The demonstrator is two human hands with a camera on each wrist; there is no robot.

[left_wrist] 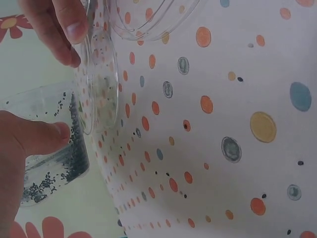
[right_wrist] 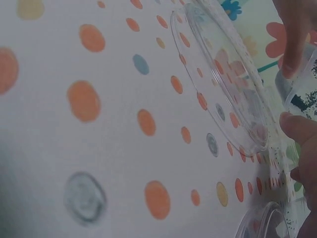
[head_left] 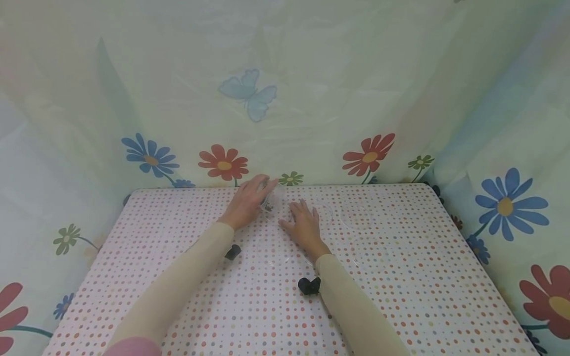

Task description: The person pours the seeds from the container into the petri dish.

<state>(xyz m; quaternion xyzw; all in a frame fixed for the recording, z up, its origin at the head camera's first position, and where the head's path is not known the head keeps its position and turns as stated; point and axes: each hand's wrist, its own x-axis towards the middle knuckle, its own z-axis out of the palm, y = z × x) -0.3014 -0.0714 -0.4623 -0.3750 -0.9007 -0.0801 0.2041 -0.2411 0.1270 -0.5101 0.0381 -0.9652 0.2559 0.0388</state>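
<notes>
My left hand point(head_left: 247, 202) grips a clear plastic cup point(left_wrist: 52, 168) above the far part of the table. Small black grains point(left_wrist: 74, 156), like seeds, lie along the cup's lower side and cling to its wall. The cup looks tilted. My right hand point(head_left: 307, 230) is lower and to the right, its fingers fairly straight and spread. In the left wrist view, its fingertips are at the rim of a clear shallow round dish point(left_wrist: 111, 84); whether they touch it I cannot tell. That dish point(right_wrist: 225, 82) lies near the cup in the right wrist view.
More clear round dishes, such as one point(left_wrist: 153, 29) in the left wrist view and another point(right_wrist: 267, 223) in the right, lie on the dotted tablecloth point(head_left: 213, 316). They are hard to make out. A flower-printed curtain point(head_left: 311, 99) stands behind the table.
</notes>
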